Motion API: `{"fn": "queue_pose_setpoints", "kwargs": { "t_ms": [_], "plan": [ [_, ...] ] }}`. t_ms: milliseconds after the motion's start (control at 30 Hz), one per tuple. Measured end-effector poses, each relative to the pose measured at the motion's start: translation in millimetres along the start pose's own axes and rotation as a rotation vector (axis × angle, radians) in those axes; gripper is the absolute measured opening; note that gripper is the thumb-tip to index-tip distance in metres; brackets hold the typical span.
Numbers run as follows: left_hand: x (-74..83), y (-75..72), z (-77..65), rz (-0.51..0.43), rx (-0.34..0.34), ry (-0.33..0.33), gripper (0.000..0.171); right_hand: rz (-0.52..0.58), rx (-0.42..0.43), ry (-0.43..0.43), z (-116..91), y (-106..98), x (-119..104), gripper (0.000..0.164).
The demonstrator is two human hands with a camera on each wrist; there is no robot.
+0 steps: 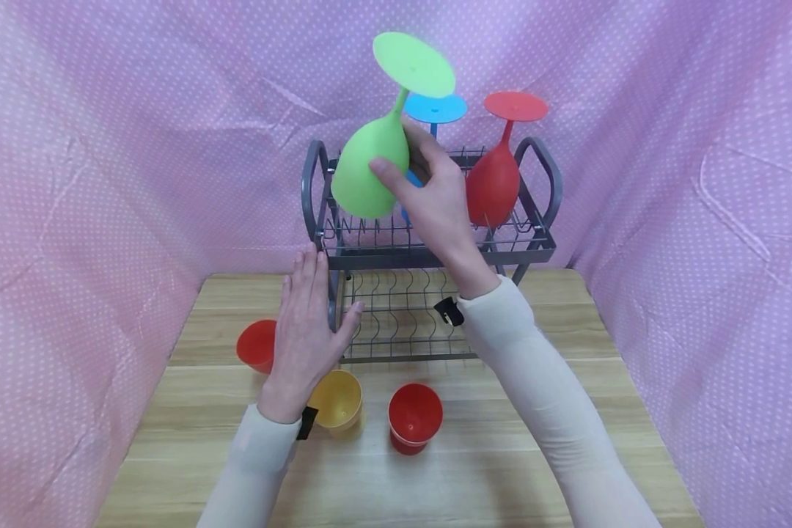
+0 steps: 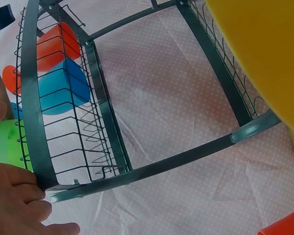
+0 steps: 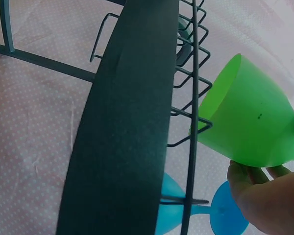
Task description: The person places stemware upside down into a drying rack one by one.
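From where I stand, the green cup (image 1: 367, 172) looks like smooth plastic, more dull than shiny. The blue cup (image 1: 438, 108) and the yellow cup (image 1: 336, 400) look like smooth plastic too. The rack (image 1: 389, 260) looks like smooth metal with a bit of shine. The table (image 1: 198, 418) looks like flat, smooth wood. The sheet (image 1: 158, 132) is crinkly cloth, and the sleeves (image 1: 541, 374) are cloth too.

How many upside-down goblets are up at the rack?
3: the green goblet, tilted in the right hand; the blue goblet, partly hidden behind that hand; and the red goblet, toward the right end of the upper tier. No others show.
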State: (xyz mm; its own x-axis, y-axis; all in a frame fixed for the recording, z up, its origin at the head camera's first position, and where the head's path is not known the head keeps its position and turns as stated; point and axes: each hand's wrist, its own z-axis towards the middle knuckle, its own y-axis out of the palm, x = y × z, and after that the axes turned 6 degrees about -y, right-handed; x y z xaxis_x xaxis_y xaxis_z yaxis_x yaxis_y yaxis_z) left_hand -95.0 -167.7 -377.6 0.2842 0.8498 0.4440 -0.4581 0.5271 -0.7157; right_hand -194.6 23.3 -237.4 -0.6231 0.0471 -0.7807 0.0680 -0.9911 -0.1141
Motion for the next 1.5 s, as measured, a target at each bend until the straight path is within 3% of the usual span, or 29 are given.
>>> {"fn": "queue_pose_setpoints", "kwargs": {
  "t_ms": [400,967,1267,1500],
  "plan": [
    [0.7,-1.2,0.1,0.005,-0.004,-0.003,0.081,-0.096,-0.046,0.051,14.4,12.8,8.7,0.068],
    [0.4,-0.2,-0.6,-0.027,0.004,0.009,0.082,-0.274,-0.218,0.227,28.3,17.4,24.9,0.074],
    [-1.4,0.6,-1.1,-0.031,0.011,0.034,0.082,-0.39,-0.275,0.268,31.8,18.9,31.9,0.07],
    [-2.3,-0.1,-1.6,-0.028,0.025,0.046,0.081,-0.415,-0.327,0.29,33.9,19.9,34.9,0.069]
  ]
}}
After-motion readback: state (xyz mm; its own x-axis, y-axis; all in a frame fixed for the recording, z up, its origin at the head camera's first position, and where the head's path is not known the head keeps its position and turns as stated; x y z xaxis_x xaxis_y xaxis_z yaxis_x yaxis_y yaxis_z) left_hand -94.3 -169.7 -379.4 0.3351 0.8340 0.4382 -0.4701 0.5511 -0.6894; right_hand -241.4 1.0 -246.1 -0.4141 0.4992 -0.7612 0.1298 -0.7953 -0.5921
